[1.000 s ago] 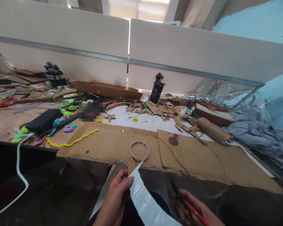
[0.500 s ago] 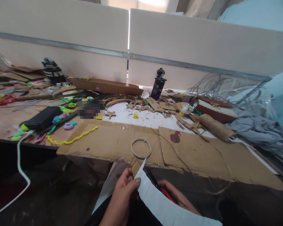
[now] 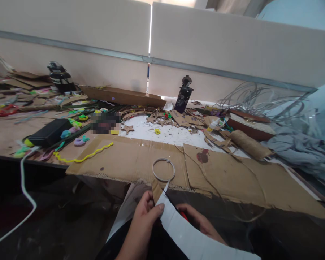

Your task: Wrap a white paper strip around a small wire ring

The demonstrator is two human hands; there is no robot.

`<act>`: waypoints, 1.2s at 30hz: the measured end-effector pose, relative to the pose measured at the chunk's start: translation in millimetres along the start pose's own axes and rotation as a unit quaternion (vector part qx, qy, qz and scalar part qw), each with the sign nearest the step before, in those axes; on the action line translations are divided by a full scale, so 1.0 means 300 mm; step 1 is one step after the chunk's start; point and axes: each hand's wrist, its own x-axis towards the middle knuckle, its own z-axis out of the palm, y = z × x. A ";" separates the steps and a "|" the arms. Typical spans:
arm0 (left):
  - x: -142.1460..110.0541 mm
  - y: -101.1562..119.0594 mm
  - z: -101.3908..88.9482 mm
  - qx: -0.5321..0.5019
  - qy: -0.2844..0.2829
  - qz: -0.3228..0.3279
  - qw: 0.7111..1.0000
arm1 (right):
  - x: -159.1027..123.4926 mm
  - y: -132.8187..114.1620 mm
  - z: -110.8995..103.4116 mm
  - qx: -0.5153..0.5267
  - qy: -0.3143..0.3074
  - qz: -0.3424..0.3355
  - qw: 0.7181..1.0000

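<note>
My left hand pinches a curved white cardboard strip near its narrow end, thumb on top. A brown cardboard flap stands out beside the thumb. Behind the strip, my right hand is wrapped around scissors with red handles and dark blades. The blades lie along the strip's upper edge close to its tip; most of the handles and some fingers are hidden by the strip. Just beyond the tip, a thin grey wire ring rests on the brown cardboard sheet.
A yellow fuzzy stem and a black case lie left. Cardboard scraps and stars litter the table's middle. A dark open-lidded bottle stands behind. A twine roll, grey cloth and coiled wires are right.
The scissor blades, visibly apart before, have come together against the strip's edge. My right hand has shifted slightly up and left. The left hand keeps its pinch.
</note>
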 end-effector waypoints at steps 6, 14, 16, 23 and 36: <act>0.012 -0.001 0.005 0.025 0.026 0.000 0.999 | -0.008 -0.025 0.019 -0.020 0.025 0.045 0.998; 0.020 -0.004 0.013 0.043 0.029 0.029 0.998 | -0.008 -0.044 0.032 -0.034 0.042 0.028 0.998; 0.023 -0.010 0.011 0.050 0.023 0.032 0.998 | -0.010 -0.037 0.027 -0.038 0.040 0.028 0.998; 0.022 -0.015 0.014 0.054 0.010 0.041 0.998 | -0.009 -0.021 0.027 -0.028 0.047 0.049 0.997; 0.019 0.001 0.030 0.066 0.020 0.054 0.996 | 0.000 -0.005 0.017 0.001 0.026 0.025 0.999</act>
